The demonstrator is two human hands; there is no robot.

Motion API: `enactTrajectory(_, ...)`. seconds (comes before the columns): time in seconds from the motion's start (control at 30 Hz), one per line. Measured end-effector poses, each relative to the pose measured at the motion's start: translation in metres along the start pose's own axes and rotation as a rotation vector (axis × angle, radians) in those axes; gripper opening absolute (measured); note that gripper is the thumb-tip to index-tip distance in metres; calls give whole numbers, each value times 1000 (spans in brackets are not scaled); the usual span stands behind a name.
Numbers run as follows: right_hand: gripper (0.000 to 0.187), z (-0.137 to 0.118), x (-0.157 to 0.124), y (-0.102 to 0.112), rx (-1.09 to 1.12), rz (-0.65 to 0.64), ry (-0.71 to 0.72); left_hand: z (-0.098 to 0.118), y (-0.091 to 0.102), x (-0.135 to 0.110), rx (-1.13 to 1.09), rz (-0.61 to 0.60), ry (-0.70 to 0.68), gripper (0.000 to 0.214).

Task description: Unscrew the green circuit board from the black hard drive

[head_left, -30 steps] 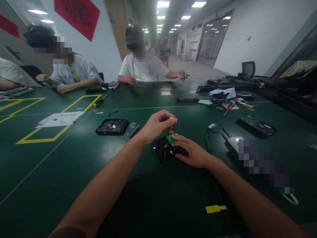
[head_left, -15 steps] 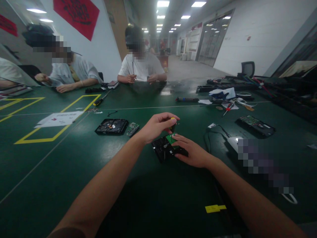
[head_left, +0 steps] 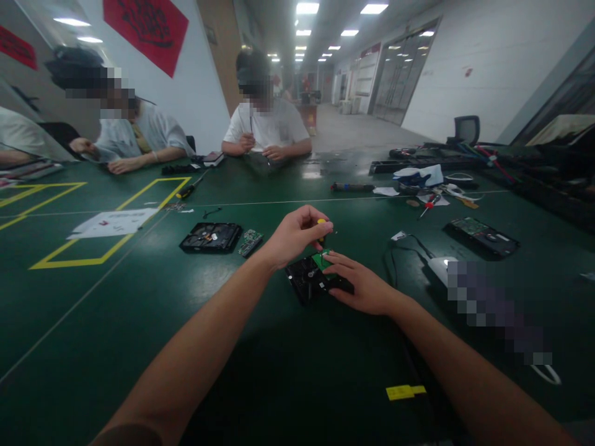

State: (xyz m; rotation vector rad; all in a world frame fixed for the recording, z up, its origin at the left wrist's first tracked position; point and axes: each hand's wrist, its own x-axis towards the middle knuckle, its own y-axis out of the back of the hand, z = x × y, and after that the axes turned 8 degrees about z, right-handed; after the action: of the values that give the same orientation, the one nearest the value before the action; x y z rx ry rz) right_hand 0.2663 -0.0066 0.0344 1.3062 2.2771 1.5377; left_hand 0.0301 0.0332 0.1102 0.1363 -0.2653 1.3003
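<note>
Pinched in the fingers of my left hand (head_left: pixel 300 235) is a screwdriver (head_left: pixel 321 228) with a yellow and black handle, held upright. Its shaft points down at a green circuit board (head_left: pixel 321 260) on a black hard drive (head_left: pixel 303 277); whether the tip sits in a screw is too small to tell. My right hand (head_left: pixel 360 285) lies with fingers stretched over the right side of the drive, touching it and the board's edge. A second hard drive (head_left: pixel 211 238) and a loose circuit board (head_left: pixel 251 243) lie to the left.
Another hard drive (head_left: pixel 481 236) lies to the right, near a power strip (head_left: pixel 439 269) with a cable. Further back are a red screwdriver (head_left: pixel 428 205), a dark cylindrical tool (head_left: pixel 352 186) and a yellow-black screwdriver (head_left: pixel 188 188). White paper (head_left: pixel 114 223) lies at left. People sit across the table.
My left fingers have shifted slightly on the screwdriver handle. My right hand stays on the drive. The person opposite has raised one hand a little.
</note>
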Motion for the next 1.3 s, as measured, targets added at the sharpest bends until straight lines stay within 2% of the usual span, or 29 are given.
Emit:
enactTrajectory(0.2,40,-1,0,1,2,3,-4,-1,-3,-1,-28,-2,20,33)
enactTrajectory(0.47,41,2,0,-2,13,21,12,-3,0,2,-119,-24,90,29)
enactTrajectory(0.77,41,2,-1,-2,4,10,13,-3,-1,1,45,36,6,31)
enactTrajectory(0.93,41,0,-1,0,4,14,5,-5,-1,-1,74,69,14,35)
enactTrajectory(1.03,41,0,-1,0,-7,3,0,-3,0,-1,69,26,1,33)
enactTrajectory(1.3,41,0,0,1,1,13,15,5,2,-3,-21,-214,53,33)
